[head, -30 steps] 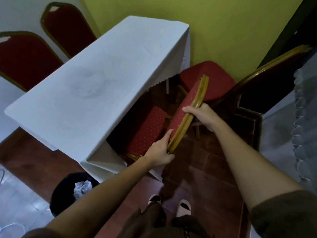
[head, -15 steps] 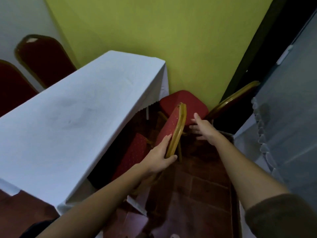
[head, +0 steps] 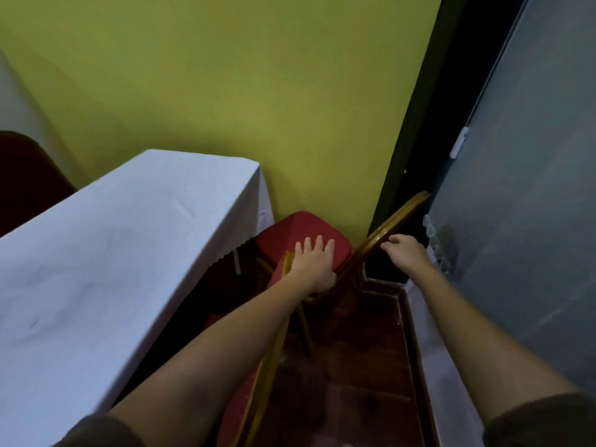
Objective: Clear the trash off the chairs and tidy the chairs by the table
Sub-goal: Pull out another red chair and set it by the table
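A red-cushioned chair with a gold frame stands in the corner by the white-clothed table (head: 113, 269). Its seat (head: 290, 232) shows past the table's end. My left hand (head: 314, 266) lies flat on that seat with its fingers spread. My right hand (head: 404, 253) curls over the gold edge of that chair's backrest (head: 406, 209), which slants up to the right. A second red chair's backrest (head: 242, 401), gold-rimmed and dotted, runs under my left forearm, beside the table; neither hand touches it. No trash shows on either chair.
A yellow-green wall (head: 258, 91) closes the corner behind the far chair. A dark door frame (head: 416, 124) and a grey panel (head: 522, 221) stand to the right. Another dark red chair (head: 22, 179) stands behind the table at far left. Brown floor (head: 354, 366) lies between the chairs and the panel.
Both hands have left the near chair's backrest and reached forward to the corner chair, the left onto its seat, the right onto its backrest. My view has moved forward and tilted up.
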